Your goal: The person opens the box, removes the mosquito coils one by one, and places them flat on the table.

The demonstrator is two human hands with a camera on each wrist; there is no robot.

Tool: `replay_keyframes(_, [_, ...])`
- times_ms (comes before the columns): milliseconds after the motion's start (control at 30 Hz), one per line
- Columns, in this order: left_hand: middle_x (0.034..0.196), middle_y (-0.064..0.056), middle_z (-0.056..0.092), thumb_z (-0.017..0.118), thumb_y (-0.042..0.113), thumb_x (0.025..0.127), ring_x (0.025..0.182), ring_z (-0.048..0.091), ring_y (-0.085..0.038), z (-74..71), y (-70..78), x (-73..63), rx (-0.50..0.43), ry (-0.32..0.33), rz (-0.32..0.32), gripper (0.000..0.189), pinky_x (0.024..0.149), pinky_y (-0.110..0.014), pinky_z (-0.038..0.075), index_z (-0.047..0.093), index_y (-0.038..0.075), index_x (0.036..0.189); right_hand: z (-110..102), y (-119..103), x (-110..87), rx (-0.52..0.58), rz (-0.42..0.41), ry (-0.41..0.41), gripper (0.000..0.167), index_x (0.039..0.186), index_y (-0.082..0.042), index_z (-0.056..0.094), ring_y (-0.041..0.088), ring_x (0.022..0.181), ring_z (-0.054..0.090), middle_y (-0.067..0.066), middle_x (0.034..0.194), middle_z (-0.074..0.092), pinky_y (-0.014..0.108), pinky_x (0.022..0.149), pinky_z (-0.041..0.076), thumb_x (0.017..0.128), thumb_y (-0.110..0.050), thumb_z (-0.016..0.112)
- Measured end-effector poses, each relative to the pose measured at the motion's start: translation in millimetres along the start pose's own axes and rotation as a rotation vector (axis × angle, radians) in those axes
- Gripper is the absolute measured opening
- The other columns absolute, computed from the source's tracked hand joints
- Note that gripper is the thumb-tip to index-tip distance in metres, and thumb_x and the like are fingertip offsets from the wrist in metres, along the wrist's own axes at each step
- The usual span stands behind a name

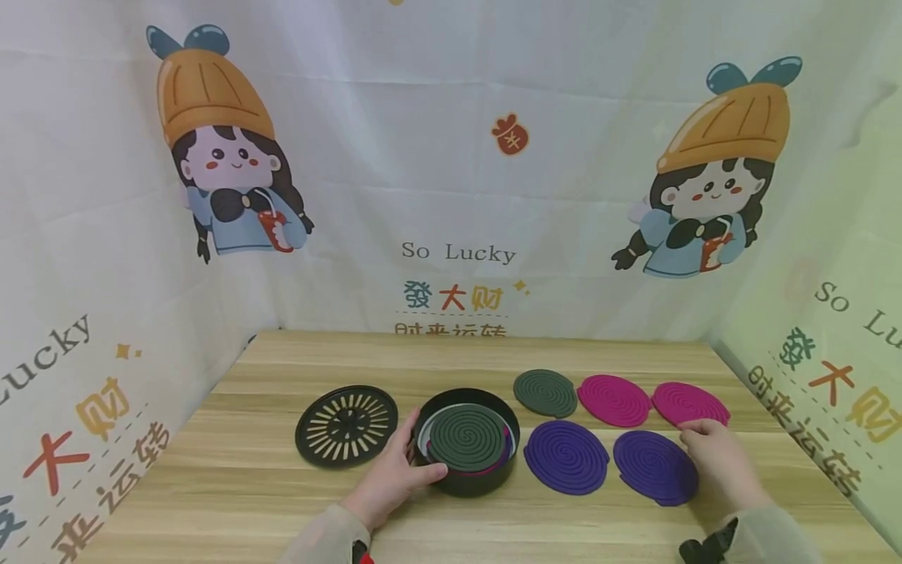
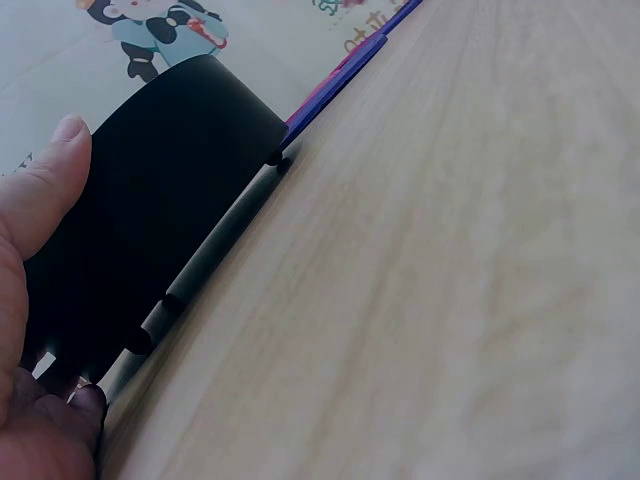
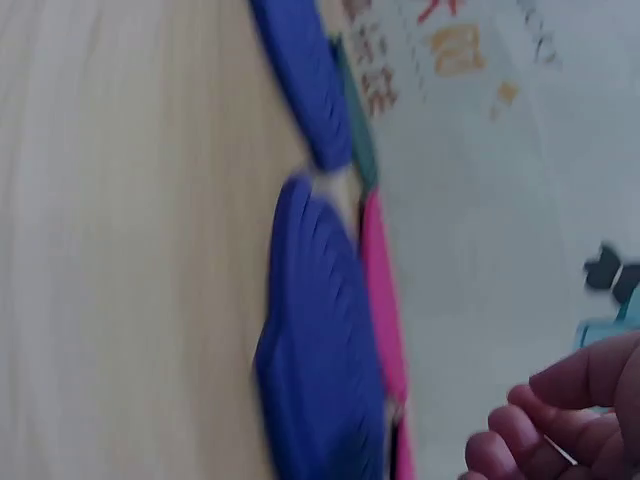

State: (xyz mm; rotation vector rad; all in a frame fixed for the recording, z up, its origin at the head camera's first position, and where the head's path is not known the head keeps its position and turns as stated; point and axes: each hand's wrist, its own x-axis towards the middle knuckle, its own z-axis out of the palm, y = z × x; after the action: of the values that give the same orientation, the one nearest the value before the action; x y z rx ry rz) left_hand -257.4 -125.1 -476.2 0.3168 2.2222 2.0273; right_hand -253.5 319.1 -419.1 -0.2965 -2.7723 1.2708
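Observation:
In the head view my left hand (image 1: 395,474) grips the left side of a round black mosquito-coil holder (image 1: 470,484), thumb at the front and fingers round the side. Its black wall (image 2: 160,190) stands on short feet in the left wrist view. A dark green mosquito coil (image 1: 467,437) lies in it, with pink and purple edges showing beneath. My right hand (image 1: 722,462), fingers loosely curled, is over the right edge of a purple coil (image 1: 657,468), close to a pink coil (image 1: 690,403). The right wrist view shows the fingertips apart from the coils, nothing visible between them.
A slotted black lid (image 1: 347,427) lies left of the holder. Right of it lie another purple coil (image 1: 567,457), a dark green coil (image 1: 545,393) and a second pink coil (image 1: 615,400). A printed cloth (image 1: 451,196) hangs behind the wooden table (image 1: 232,486).

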Motion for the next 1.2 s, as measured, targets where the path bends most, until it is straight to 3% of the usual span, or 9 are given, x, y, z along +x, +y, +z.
replay_keyframes(133, [0.158,-0.022,0.005,0.082,0.014,0.076,0.143,0.013,-0.041,0.0,0.2,-0.1,0.001,-0.002,0.002,0.108,0.115,-0.05,0.017,0.009,0.008,0.155,20.3,-34.5,-4.9,0.148,-0.058,-0.028,0.038,0.125,0.014,0.05,0.034,0.102,0.057,0.028,0.118,0.056,0.037,0.082,0.05,0.097,-0.012,0.047])
replay_keyframes(233, [0.158,-0.022,0.006,0.082,0.015,0.076,0.142,0.014,-0.041,0.0,0.3,-0.3,0.011,-0.001,0.006,0.107,0.115,-0.051,0.017,0.009,0.007,0.155,40.9,-61.3,-7.4,0.287,-0.094,-0.1,0.039,0.128,0.011,0.05,0.033,0.109,0.056,0.025,0.125,0.054,0.039,0.09,0.05,0.098,-0.013,0.05])
replay_keyframes(400, [0.158,-0.023,0.006,0.082,0.015,0.076,0.142,0.014,-0.041,0.1,-0.8,0.4,0.016,0.002,0.002,0.108,0.115,-0.05,0.016,0.01,0.006,0.154,77.3,-100.3,-8.7,0.447,-0.149,-0.215,0.035,0.125,0.009,0.052,0.031,0.106,0.058,0.018,0.117,0.06,0.045,0.095,0.048,0.097,-0.012,0.054])
replay_keyframes(600, [0.158,-0.024,0.006,0.082,0.015,0.076,0.142,0.014,-0.041,0.6,-1.2,0.8,0.018,0.001,0.016,0.108,0.115,-0.05,0.016,0.01,0.005,0.154,116.7,-134.1,-5.2,0.537,-0.18,-0.29,0.031,0.12,0.01,0.055,0.029,0.102,0.061,0.016,0.11,0.064,0.045,0.095,0.048,0.094,-0.007,0.055])
replay_keyframes(767, [0.157,-0.024,0.006,0.082,0.015,0.076,0.142,0.015,-0.042,0.1,-0.6,0.5,0.031,0.009,0.018,0.107,0.115,-0.051,0.016,0.01,0.005,0.154,143.0,-150.4,0.1,0.52,-0.183,-0.34,0.032,0.121,0.011,0.055,0.026,0.1,0.062,0.021,0.115,0.062,0.042,0.093,0.05,0.094,-0.006,0.056])
replay_keyframes(1000, [0.158,-0.023,0.007,0.082,0.017,0.077,0.142,0.015,-0.043,0.2,0.4,0.1,0.042,0.004,0.011,0.106,0.115,-0.053,0.016,0.009,0.006,0.154,165.4,-157.1,4.9,0.332,-0.239,-0.331,0.029,0.119,0.003,0.061,0.024,0.102,0.059,0.012,0.114,0.065,0.044,0.093,0.048,0.093,-0.011,0.058])
replay_keyframes(1200, [0.158,-0.021,0.007,0.082,0.017,0.077,0.142,0.014,-0.042,-0.1,1.2,0.0,0.031,0.0,0.002,0.107,0.115,-0.053,0.017,0.009,0.008,0.155,175.4,-159.2,6.6,0.216,-0.266,-0.343,0.03,0.121,0.0,0.06,0.029,0.11,0.057,0.014,0.119,0.063,0.046,0.095,0.047,0.093,-0.011,0.059])
